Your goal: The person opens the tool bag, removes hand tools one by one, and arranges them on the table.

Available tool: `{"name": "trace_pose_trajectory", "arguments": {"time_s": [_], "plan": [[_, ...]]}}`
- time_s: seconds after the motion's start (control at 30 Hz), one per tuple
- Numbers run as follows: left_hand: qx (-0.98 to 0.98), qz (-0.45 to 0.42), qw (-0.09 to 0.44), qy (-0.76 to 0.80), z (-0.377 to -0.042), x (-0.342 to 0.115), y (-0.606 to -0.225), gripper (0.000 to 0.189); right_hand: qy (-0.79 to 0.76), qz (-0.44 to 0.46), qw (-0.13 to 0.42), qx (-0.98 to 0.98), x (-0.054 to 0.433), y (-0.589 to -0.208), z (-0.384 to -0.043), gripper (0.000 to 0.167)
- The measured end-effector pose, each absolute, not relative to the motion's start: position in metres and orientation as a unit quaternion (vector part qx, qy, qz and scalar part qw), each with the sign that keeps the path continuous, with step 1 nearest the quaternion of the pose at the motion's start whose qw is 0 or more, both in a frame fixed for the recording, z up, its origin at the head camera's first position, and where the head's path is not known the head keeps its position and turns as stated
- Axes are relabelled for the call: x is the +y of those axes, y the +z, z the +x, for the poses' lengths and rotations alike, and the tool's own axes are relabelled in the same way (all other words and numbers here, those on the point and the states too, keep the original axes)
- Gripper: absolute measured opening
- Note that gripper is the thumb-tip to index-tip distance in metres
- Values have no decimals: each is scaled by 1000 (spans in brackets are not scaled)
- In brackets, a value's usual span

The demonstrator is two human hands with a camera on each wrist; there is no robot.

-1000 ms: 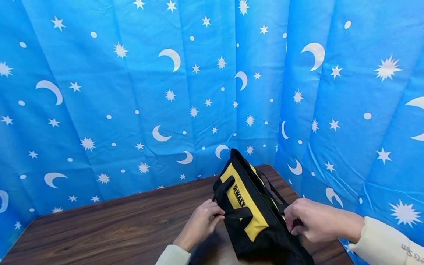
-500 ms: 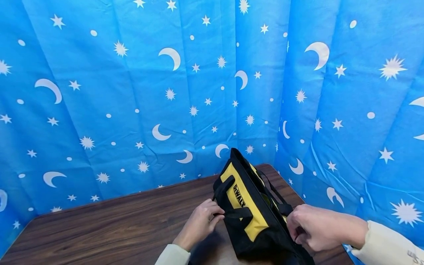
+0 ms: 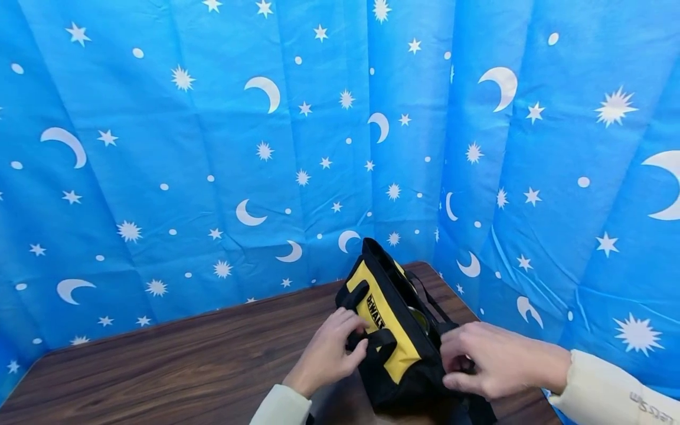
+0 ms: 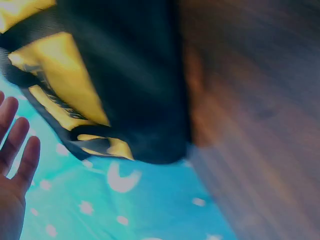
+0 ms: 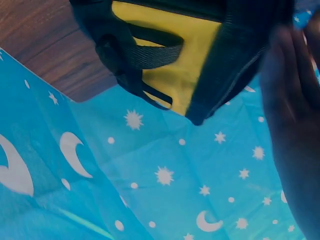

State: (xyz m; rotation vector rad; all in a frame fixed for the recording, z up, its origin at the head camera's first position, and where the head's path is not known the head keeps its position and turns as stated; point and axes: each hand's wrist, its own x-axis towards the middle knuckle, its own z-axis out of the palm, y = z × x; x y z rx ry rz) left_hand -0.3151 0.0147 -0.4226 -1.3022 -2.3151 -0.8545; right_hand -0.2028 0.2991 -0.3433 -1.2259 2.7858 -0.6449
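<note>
A black and yellow DeWalt tool bag [image 3: 406,351] lies on the table, its long mouth facing up and to the right. Inside the mouth shows the curved edge of a pale greenish thing [image 3: 419,319]. My left hand [image 3: 332,348] is beside the front strap handle [image 3: 379,339], fingers loosely bent and thumb apart; in the left wrist view its fingers [image 4: 26,160] stand clear of the bag. My right hand [image 3: 486,357] is at the near right end of the mouth, thumb and fingers apart. In the right wrist view its blurred fingers [image 5: 290,75] reach along the zipper edge.
The brown wood-grain table [image 3: 175,372] extends to the left of the bag. A blue curtain [image 3: 202,147] with white moons and stars hangs right behind the table and along its right side. The rear strap handle [image 3: 430,298] stands up behind the mouth.
My left hand has let go of the front strap and its fingers have spread. My right hand has loosened and shifted slightly left. More of the bag's inside shows. The view has turned slightly.
</note>
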Motion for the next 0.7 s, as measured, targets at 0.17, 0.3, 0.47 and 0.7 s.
{"name": "trace_pose_trajectory", "arguments": {"time_s": [0.17,0.3,0.47,0.7], "plan": [[-811,-505,184,-230,-310,52,-393,27,-202,-387,-124,891,296,-346,-230,13],[-828,-517,164,-143,-314,78,-378,34,-218,-374,-174,884,288,-350,-253,18],[-844,-505,163,-76,-324,93,-373,27,-231,-358,-165,889,278,-356,-268,20],[-835,-503,202,-97,-325,83,-370,33,-208,-295,-82,929,275,-360,-270,22]]}}
